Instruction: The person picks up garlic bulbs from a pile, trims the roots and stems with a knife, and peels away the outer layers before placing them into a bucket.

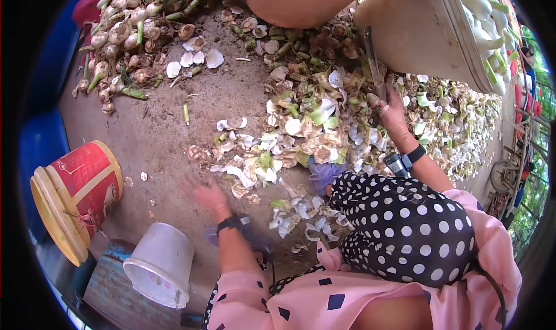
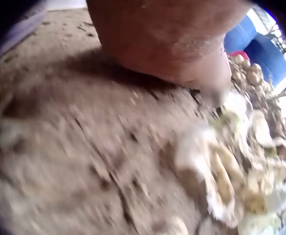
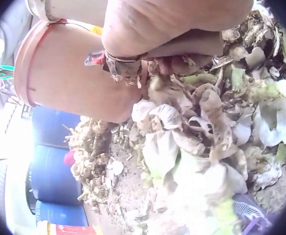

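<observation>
My left hand [image 1: 207,197] is low over the dirty floor, blurred, fingers extended and holding nothing, beside loose white and brown peelings [image 1: 249,176]. The left wrist view shows part of that hand [image 2: 167,44] above the ground, near a pale peel [image 2: 216,171]. My right hand [image 1: 395,114] grips a long, narrow knife-like tool [image 1: 370,55] at the right, its blade pointing away beside the tilted white bucket [image 1: 411,34]. In the right wrist view that hand [image 3: 172,24] is over a heap of peelings [image 3: 206,127]; the tool's handle is mostly hidden.
Garlic bulbs with stems [image 1: 124,37] are piled at the far left. A brownish tub [image 1: 301,2] stands at the top, beside the bucket full of pale bulbs. A red and cream bucket [image 1: 87,185] and a small white bucket [image 1: 162,260] are at the left; blue barrels [image 3: 55,166] stand behind.
</observation>
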The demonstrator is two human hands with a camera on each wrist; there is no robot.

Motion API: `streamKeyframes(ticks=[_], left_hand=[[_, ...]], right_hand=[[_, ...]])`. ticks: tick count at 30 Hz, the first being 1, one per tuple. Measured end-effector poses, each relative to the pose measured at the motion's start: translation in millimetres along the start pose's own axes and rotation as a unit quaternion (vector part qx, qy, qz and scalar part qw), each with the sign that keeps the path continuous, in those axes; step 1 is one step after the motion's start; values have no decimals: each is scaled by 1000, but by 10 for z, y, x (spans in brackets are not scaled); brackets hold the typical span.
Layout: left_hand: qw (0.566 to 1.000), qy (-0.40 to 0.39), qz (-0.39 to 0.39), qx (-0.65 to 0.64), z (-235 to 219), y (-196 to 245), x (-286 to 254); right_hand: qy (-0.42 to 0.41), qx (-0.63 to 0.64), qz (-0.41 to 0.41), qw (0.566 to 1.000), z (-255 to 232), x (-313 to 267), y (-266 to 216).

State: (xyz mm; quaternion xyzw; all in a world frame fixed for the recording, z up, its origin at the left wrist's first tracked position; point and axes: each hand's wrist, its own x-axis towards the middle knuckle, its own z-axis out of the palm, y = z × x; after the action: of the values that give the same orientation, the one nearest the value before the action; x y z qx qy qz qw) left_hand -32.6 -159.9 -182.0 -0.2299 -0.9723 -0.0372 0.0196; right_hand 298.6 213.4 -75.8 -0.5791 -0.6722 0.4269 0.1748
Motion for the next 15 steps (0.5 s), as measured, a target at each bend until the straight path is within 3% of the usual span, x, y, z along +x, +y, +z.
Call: streamKeyframes(ticks=[2,4,6,7,8,9,10,11,13,15], left_hand=[[997,-7,33,-74,14,543,81],[980,-42,48,-188,-86,1432,201],[910,-198,114,-346,-274,2244,383],[921,-207,174,-282,-291,2611,391],[881,-260,255,-304,-9,2817,328],[840,-321,302,-317,-89,3029,299],[763,-444,262,-390,-183,3137,330],[604,-550,268,-510,-373,3164,423],[455,-700,348,-427,-438,3074,415],[600,-632,314,-375,-707,2624,360]], right_hand=[[-55,97,105,988,-61,-58,-319],[-39,108,67,991,-59,-65,-358],[-28,120,12,992,-23,-47,-410],[-33,119,-5,992,8,-48,-452],[-62,181,28,981,74,-81,-593],[-89,244,60,964,115,-100,-672],[-135,268,14,954,203,-20,-543],[-155,249,14,956,276,2,-688],[-205,330,41,921,542,57,-863],[-298,330,6,896,785,140,-887]])
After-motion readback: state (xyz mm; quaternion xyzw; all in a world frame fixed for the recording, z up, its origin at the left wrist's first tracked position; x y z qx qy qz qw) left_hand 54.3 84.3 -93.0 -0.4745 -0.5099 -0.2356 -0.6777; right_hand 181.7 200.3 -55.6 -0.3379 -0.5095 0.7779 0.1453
